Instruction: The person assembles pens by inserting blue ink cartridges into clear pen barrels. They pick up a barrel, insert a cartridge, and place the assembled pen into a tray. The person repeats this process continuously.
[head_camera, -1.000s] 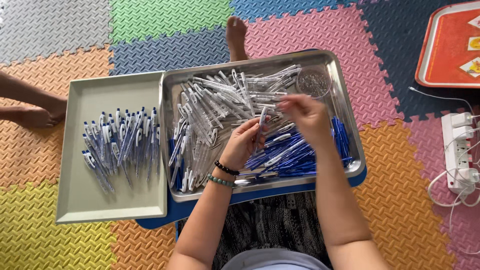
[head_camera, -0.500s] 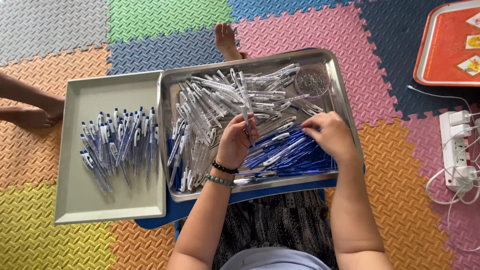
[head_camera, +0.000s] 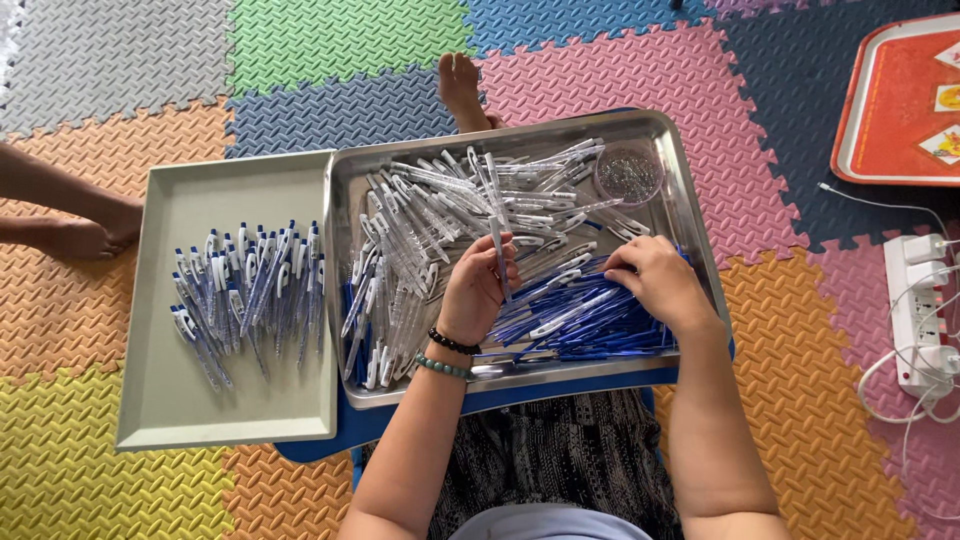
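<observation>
Single view: head cam, looking almost straight down from above the seated person's lap. Forearms enter from the bottom edge, so top of frame faces away from the person. Close range: steel tray (head_camera: 690, 215) sits centre frame, grey tray (head_camera: 180, 420) beside it on the left. Foam mat (head_camera: 330, 40) fills the edges, red tray (head_camera: 860, 120) cut off top right. No second view, so no overlap.

beaded bracelets (head_camera: 447, 354), dark patterned skirt (head_camera: 560, 450)
</observation>
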